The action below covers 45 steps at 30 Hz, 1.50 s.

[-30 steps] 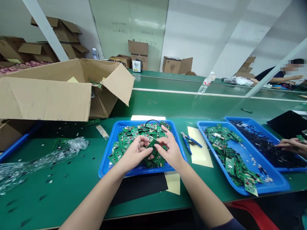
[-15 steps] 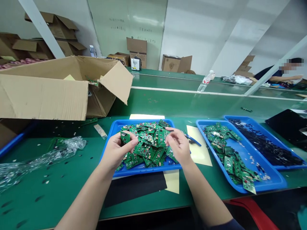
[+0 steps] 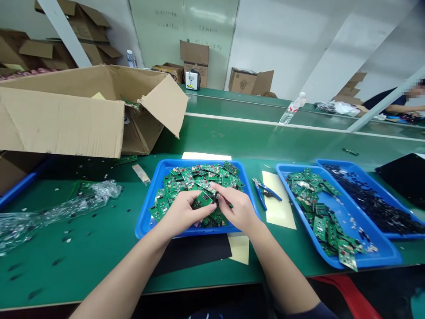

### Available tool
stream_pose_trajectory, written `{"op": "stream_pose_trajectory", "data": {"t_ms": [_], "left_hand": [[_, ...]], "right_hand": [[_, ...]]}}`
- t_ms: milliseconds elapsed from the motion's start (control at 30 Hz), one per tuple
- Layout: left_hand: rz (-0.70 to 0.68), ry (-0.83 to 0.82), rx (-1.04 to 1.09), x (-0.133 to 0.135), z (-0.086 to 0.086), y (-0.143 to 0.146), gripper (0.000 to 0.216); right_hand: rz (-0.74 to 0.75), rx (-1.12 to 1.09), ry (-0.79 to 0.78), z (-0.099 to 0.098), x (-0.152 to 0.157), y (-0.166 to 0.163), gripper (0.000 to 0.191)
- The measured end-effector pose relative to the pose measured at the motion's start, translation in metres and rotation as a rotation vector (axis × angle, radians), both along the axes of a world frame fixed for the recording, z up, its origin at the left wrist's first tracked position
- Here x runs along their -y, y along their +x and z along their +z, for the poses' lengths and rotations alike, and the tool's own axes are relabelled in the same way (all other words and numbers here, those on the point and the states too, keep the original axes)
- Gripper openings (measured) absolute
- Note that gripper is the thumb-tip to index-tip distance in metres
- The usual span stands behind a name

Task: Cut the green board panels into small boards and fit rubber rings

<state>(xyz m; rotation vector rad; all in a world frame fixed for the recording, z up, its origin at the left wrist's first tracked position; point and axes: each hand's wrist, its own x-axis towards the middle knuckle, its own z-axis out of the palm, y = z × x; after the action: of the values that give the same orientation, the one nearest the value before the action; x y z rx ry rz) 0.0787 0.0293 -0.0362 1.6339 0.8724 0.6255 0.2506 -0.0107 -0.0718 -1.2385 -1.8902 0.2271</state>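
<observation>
Two hands meet over a shallow blue plastic tray [image 3: 146, 223]. The left hand [image 3: 183, 213] and the right hand [image 3: 236, 211] each have fingers curled in tight, pinching one small green rectangular circuit board [image 3: 202, 200] between their fingertips. Just under and beyond the fingers is a heap of green circuit boards [image 3: 199, 175]. To the right of the right fingers, blue-handled pliers [image 3: 264, 193] lie beside a pale yellow paper sheet [image 3: 279, 213].

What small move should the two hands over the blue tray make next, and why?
Probably lift the circuit board a little clear of the pile. The left hand and right hand both pinch it low over the heaped boards in the blue tray, where neighbours crowd it.
</observation>
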Motion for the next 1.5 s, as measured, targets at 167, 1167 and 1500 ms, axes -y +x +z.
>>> {"op": "stream_pose_trajectory", "data": {"t_ms": [167,1167,1500], "left_hand": [[-0.003,-0.254,0.137,0.003,0.003,0.0,0.023],[-0.108,-0.363,0.189,0.005,-0.005,0.012,0.019],[-0.133,-0.368,0.176,0.005,-0.006,0.013,0.019]], "right_hand": [[-0.161,-0.186,-0.108,0.0,-0.001,0.003,0.046],[0.03,0.0,0.118,0.01,0.006,-0.001,0.011],[-0.005,0.044,0.136,0.008,0.005,-0.002,0.012]]}}
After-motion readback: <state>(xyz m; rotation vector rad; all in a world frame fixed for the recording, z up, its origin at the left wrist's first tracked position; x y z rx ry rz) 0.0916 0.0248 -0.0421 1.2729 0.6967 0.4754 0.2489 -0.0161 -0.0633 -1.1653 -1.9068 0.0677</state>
